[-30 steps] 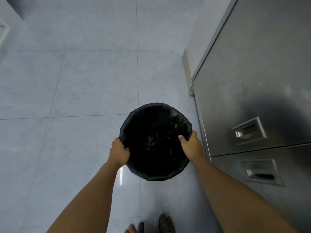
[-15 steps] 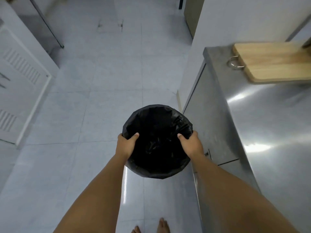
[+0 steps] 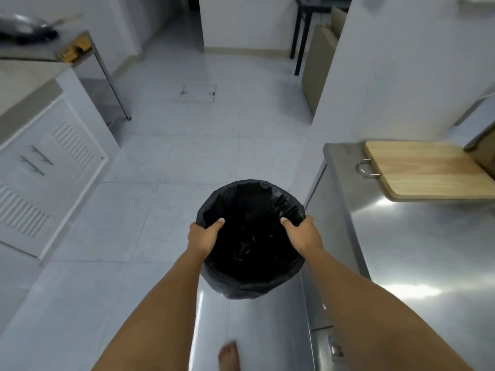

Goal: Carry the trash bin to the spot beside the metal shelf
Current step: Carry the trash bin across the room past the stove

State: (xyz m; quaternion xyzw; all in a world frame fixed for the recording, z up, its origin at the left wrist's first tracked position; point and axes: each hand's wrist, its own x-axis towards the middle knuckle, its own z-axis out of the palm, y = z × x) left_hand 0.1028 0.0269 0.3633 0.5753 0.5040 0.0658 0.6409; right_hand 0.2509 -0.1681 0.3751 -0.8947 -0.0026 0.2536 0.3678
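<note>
The trash bin [image 3: 250, 207], round and lined with a black plastic bag, hangs in the air in front of me above the tiled floor. My left hand [image 3: 204, 236] grips its left rim, thumb inside the bag. My right hand [image 3: 304, 232] grips the right rim the same way. A metal shelf [image 3: 107, 84] on thin legs stands at the far left, beyond the white cabinet, well ahead of the bin.
A steel counter [image 3: 401, 250] runs along my right with a wooden cutting board [image 3: 428, 170] on it. White louvred cabinet doors [image 3: 53, 170] line the left. A floor hatch [image 3: 198, 92] lies ahead. A dark table leg [image 3: 301, 38] and doorway are at the back. My bare foot [image 3: 229, 356] shows below.
The view has lifted from the floor and cabinet front to the whole room. The bin has come up off the floor with both hands on its rim, the left thumb now inside.
</note>
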